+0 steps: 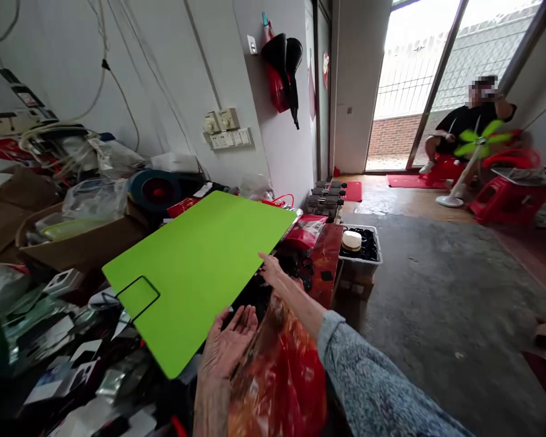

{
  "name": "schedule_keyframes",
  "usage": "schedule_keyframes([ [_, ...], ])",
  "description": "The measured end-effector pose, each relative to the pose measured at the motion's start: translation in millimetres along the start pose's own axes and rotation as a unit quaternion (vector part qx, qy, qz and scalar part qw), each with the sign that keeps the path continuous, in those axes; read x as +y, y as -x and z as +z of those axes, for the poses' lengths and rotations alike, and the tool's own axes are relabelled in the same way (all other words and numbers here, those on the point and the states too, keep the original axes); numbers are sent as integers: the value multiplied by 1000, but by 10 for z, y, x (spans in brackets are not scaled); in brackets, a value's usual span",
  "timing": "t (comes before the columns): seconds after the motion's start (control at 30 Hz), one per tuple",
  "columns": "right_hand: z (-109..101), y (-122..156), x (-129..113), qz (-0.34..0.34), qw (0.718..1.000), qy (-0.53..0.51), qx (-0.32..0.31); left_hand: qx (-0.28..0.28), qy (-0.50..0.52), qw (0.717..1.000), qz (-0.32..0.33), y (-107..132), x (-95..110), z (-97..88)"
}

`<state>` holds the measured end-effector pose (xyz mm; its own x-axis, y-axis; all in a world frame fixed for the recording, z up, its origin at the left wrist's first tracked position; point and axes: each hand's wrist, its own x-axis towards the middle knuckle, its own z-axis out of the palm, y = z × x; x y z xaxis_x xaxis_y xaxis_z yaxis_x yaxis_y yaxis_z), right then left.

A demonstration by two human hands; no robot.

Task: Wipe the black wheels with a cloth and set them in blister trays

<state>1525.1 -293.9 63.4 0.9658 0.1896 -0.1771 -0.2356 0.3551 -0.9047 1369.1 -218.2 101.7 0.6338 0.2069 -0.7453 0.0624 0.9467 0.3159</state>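
Note:
A large lime-green board [209, 243] lies tilted over the cluttered table, a thin black wire frame [141, 297] at its left end. My left hand [230, 343] is palm up beside the board's near edge, fingers apart and slightly curled, holding nothing visible. Farther along that edge is my right hand [273, 273], one finger stretched out over the board's rim and its other fingers partly hidden. Below and between my forearms hangs a crumpled red-orange plastic bag [277, 376]. Small dark pieces [306, 267] lie right of my right hand.
Packets and white boxes [66, 376] crowd the left; an open carton [82, 237] stands behind them. Right of the table, a grey bin [380, 249] holds black items and a white round object [351, 241]. A seated person [471, 121] is near a green-bladed fan [480, 142].

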Motion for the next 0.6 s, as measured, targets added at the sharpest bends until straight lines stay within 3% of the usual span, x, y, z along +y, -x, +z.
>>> schedule_keyframes([
  [0.07, 129, -301, 49, 8, 1000, 5, -3, 18, 15, 1000, 2, -353, 27, 264],
  [0.13, 256, -518, 105, 13, 1000, 11, -10, 29, 29, 998, 56, -606, 70, 517],
  [0.23, 407, -651, 146, 14, 999, 18, -35, 30, 27, 988, 149, -790, 149, 850],
  [0.33, 388, -641, 120, 13, 997, 28, -73, 92, -19, 981, 171, -848, 222, 1041],
  [0.43, 85, -731, 71, -10, 968, 143, -205, 165, -55, 970, 172, -888, 297, 1021],
  [0.5, -236, -968, 55, -15, 937, 227, -265, 177, -67, 967, 171, -916, 366, 923],
  [0.53, -403, -1148, 52, -10, 933, 254, -255, 178, -71, 967, 169, -929, 408, 866],
  [0.6, -697, -1600, 55, 6, 941, 295, -166, 183, -74, 966, 169, -950, 499, 761],
])
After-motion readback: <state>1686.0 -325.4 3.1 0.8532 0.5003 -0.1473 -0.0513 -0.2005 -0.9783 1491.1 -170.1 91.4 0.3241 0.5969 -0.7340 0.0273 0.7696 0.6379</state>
